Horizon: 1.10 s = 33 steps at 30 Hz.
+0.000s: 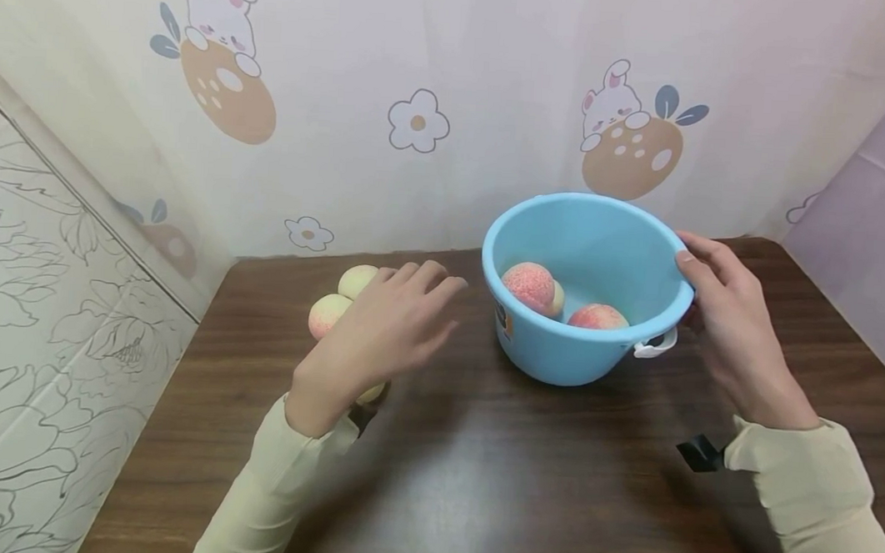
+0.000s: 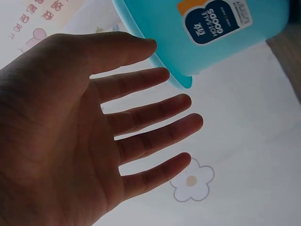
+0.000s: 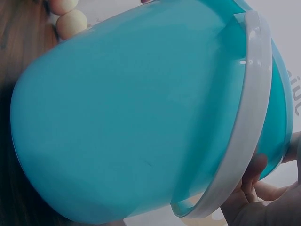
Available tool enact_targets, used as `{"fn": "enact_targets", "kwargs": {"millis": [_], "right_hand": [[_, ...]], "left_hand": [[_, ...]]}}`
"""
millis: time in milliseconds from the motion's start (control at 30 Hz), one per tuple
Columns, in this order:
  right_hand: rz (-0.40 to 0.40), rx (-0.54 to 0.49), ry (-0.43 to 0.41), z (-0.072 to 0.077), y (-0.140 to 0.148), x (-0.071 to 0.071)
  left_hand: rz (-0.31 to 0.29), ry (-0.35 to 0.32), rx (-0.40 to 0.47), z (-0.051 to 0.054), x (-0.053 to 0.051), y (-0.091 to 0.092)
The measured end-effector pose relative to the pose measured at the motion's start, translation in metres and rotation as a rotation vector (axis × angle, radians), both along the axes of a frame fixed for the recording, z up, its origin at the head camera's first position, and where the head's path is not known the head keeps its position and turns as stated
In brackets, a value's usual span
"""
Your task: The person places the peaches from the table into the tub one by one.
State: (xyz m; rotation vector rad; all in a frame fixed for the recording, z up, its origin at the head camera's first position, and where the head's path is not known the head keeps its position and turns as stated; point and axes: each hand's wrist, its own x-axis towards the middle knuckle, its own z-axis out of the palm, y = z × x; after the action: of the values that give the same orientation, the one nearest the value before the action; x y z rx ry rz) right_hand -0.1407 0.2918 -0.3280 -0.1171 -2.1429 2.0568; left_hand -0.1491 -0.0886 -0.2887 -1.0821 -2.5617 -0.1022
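Note:
A light blue bucket (image 1: 559, 349) with a white handle (image 3: 256, 84) stands on the table, and several pink and yellow peaches (image 1: 530, 286) lie inside it. My right hand (image 1: 736, 325) grips the bucket's rim on the right, with the thumb over the edge. To the left of the bucket, my left hand (image 1: 391, 324) hovers with fingers extended and holds nothing. The left wrist view shows its bare palm and spread fingers (image 2: 155, 141), with the bucket beyond. Beside and partly behind that hand, more peaches (image 1: 328, 315) lie on the table; its wrist hides some of them.
The dark wooden table (image 1: 461, 495) backs onto a pale curtain (image 1: 496, 104) printed with rabbits and flowers. A floral-lined white panel (image 1: 48, 356) borders the left side. Near my right sleeve is a small black strap end (image 1: 699, 453).

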Motion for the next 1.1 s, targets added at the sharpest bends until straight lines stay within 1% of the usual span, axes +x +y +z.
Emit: {"fn": "enact_targets", "kwargs": {"millis": [67,133,333,433,533,700,900,967,1100], "right_hand": [[0.002,-0.003,0.002,0.000,0.000,0.000],[0.002,-0.003,0.006,-0.001,0.000,0.000],[0.004,-0.006,0.023,-0.002,0.000,0.000],[0.006,-0.012,0.024,-0.002,0.000,0.000],[0.006,-0.010,0.023,-0.002,0.000,0.000],[0.004,-0.006,0.012,-0.002,0.000,0.001],[-0.001,0.002,0.004,-0.002,-0.001,0.001],[-0.003,-0.001,0.002,-0.001,-0.001,0.001],[-0.005,-0.003,-0.009,0.000,-0.001,0.000]], "left_hand": [[0.009,-0.003,-0.003,-0.003,0.001,-0.003],[0.027,-0.024,-0.013,-0.005,0.002,-0.006],[0.083,-0.127,-0.045,-0.013,0.002,-0.018],[0.103,-0.158,-0.046,-0.019,0.001,-0.026],[0.122,-0.170,-0.044,-0.023,0.001,-0.033],[0.140,-0.164,-0.054,-0.032,0.002,-0.041],[0.175,-0.215,-0.058,-0.040,0.002,-0.052],[0.177,-0.222,-0.055,-0.043,0.003,-0.055],[0.171,-0.215,-0.045,-0.049,0.003,-0.063]]}}
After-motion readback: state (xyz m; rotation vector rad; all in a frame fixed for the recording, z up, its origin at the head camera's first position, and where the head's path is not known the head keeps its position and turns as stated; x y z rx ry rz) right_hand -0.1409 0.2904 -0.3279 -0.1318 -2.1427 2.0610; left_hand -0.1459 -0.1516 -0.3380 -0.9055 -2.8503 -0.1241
